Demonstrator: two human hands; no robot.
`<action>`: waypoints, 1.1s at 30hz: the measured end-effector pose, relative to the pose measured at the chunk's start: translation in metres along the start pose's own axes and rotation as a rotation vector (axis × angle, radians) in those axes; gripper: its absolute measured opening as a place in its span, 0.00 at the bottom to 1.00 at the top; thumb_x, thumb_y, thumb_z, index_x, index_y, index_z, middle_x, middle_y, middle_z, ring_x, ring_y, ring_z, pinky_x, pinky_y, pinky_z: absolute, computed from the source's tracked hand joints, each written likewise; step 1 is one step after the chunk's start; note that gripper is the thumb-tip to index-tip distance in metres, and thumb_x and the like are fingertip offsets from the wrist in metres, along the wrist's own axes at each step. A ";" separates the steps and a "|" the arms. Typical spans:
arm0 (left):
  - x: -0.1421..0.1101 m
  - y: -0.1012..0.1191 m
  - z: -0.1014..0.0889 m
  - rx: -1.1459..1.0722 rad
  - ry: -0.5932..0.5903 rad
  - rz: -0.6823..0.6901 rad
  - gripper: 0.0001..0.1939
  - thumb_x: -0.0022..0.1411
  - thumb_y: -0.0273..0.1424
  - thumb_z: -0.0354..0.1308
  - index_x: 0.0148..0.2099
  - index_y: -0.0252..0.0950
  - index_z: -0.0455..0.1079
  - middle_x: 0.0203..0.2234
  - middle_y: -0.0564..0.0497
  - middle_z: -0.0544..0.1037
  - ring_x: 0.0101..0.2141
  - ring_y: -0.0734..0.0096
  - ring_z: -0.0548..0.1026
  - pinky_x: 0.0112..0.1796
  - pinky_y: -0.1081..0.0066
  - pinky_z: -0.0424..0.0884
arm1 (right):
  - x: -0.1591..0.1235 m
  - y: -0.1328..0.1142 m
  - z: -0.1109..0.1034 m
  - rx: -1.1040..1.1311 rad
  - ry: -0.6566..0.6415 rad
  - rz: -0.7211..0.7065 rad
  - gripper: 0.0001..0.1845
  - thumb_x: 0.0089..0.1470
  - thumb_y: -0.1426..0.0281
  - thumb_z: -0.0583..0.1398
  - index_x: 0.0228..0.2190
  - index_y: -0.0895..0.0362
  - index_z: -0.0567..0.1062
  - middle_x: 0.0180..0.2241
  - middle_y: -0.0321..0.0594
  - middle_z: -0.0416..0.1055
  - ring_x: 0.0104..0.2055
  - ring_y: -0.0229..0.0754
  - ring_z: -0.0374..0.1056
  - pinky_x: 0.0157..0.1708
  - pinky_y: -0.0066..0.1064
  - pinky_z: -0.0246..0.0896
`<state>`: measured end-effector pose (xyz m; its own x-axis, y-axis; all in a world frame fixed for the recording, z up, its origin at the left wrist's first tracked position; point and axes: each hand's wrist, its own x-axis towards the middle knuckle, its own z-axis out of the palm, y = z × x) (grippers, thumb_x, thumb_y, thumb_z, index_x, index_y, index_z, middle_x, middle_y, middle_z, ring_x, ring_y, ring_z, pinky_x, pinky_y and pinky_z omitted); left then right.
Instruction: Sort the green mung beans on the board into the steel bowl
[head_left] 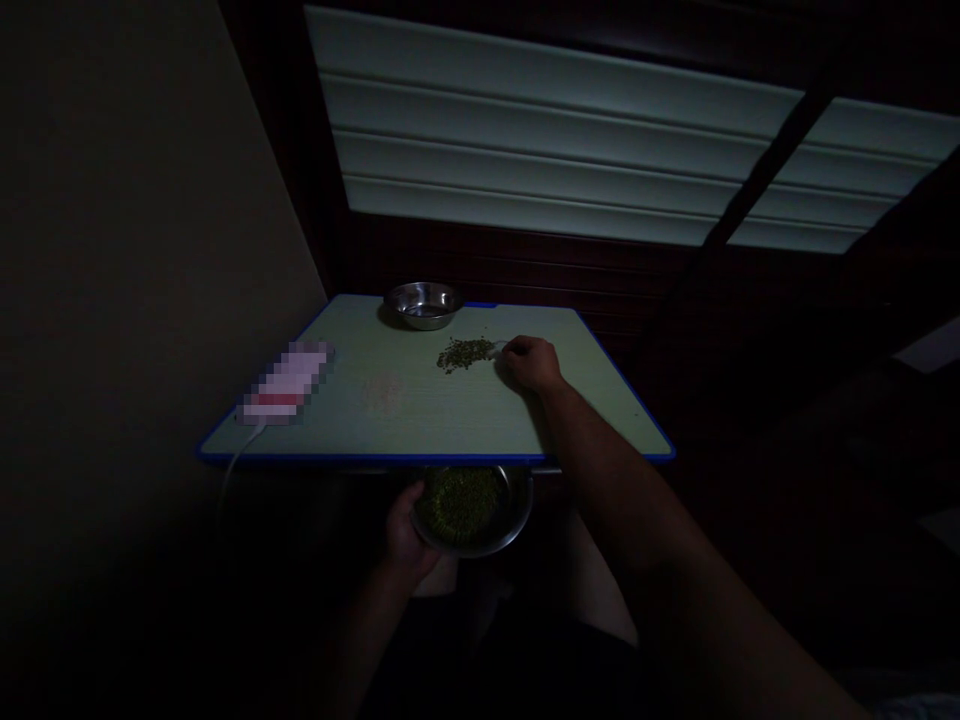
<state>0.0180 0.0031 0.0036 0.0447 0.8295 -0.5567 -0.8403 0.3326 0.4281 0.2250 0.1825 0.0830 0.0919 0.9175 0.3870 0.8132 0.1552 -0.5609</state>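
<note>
My left hand [410,535] grips the rim of a metal bowl [517,515], held just below the table's front edge. Many small green grains or beans [461,500] lie in it; the dim light hides their exact kind. On the table, my right hand [532,362] is closed in a pinch at the right end of a loose pile of similar grains [465,353]. A small pale thing [498,347] shows at its fingertips, touching the pile's edge, too dark to name.
A second metal bowl [424,306] stands at the back of the pale, blue-edged table [360,430]. On the left lies a blurred-out flat pink object [289,383] with a white cable [234,465] hanging over the edge. Behind is a dark-framed panelled surface [525,130].
</note>
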 end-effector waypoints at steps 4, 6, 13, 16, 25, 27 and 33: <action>0.001 -0.002 -0.001 -0.007 -0.039 0.003 0.10 0.55 0.29 0.54 0.32 0.32 0.77 0.27 0.45 0.82 0.32 0.58 0.80 0.43 0.60 0.73 | 0.000 -0.001 0.003 0.053 -0.027 -0.074 0.11 0.46 0.71 0.58 0.31 0.57 0.80 0.31 0.40 0.78 0.34 0.40 0.70 0.39 0.30 0.62; 0.001 -0.001 -0.003 -0.007 -0.044 0.013 0.10 0.56 0.30 0.54 0.32 0.32 0.77 0.27 0.45 0.82 0.34 0.58 0.79 0.43 0.60 0.72 | -0.001 -0.002 0.004 0.094 -0.040 -0.109 0.10 0.46 0.71 0.59 0.30 0.57 0.80 0.30 0.39 0.77 0.32 0.40 0.69 0.38 0.30 0.61; -0.002 0.007 -0.004 0.014 -0.018 0.035 0.10 0.55 0.29 0.54 0.32 0.32 0.77 0.27 0.44 0.82 0.32 0.58 0.79 0.42 0.60 0.72 | -0.005 -0.008 0.010 0.239 -0.125 -0.165 0.09 0.45 0.70 0.59 0.28 0.59 0.79 0.25 0.36 0.74 0.28 0.36 0.66 0.32 0.27 0.59; -0.002 0.010 -0.001 0.046 0.009 0.028 0.10 0.56 0.29 0.53 0.31 0.33 0.77 0.27 0.46 0.82 0.32 0.60 0.80 0.41 0.61 0.74 | -0.004 -0.009 0.011 0.280 -0.144 -0.151 0.08 0.44 0.69 0.59 0.26 0.59 0.78 0.23 0.35 0.73 0.26 0.36 0.65 0.31 0.27 0.58; 0.003 0.023 -0.010 0.107 0.075 -0.019 0.11 0.53 0.27 0.54 0.35 0.30 0.76 0.24 0.45 0.82 0.31 0.57 0.80 0.41 0.58 0.74 | -0.006 -0.011 0.007 0.441 -0.196 -0.121 0.07 0.39 0.67 0.61 0.22 0.59 0.76 0.22 0.35 0.72 0.27 0.36 0.64 0.32 0.28 0.58; 0.002 0.023 -0.010 0.111 0.039 -0.071 0.12 0.53 0.28 0.54 0.36 0.29 0.77 0.24 0.43 0.82 0.34 0.53 0.80 0.42 0.55 0.73 | -0.004 -0.011 0.006 0.501 -0.165 -0.057 0.08 0.38 0.66 0.62 0.22 0.58 0.75 0.22 0.35 0.71 0.26 0.36 0.63 0.30 0.28 0.58; 0.001 0.024 -0.010 0.093 -0.013 -0.075 0.12 0.51 0.27 0.55 0.35 0.29 0.77 0.29 0.40 0.82 0.40 0.50 0.79 0.47 0.55 0.71 | 0.003 -0.010 -0.001 0.718 -0.200 0.175 0.10 0.33 0.65 0.64 0.19 0.57 0.70 0.20 0.34 0.69 0.23 0.34 0.60 0.25 0.27 0.55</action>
<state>-0.0077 0.0074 0.0063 0.1127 0.8063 -0.5807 -0.7809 0.4333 0.4500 0.2181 0.1834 0.0910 0.0231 0.9889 0.1471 0.2172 0.1386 -0.9662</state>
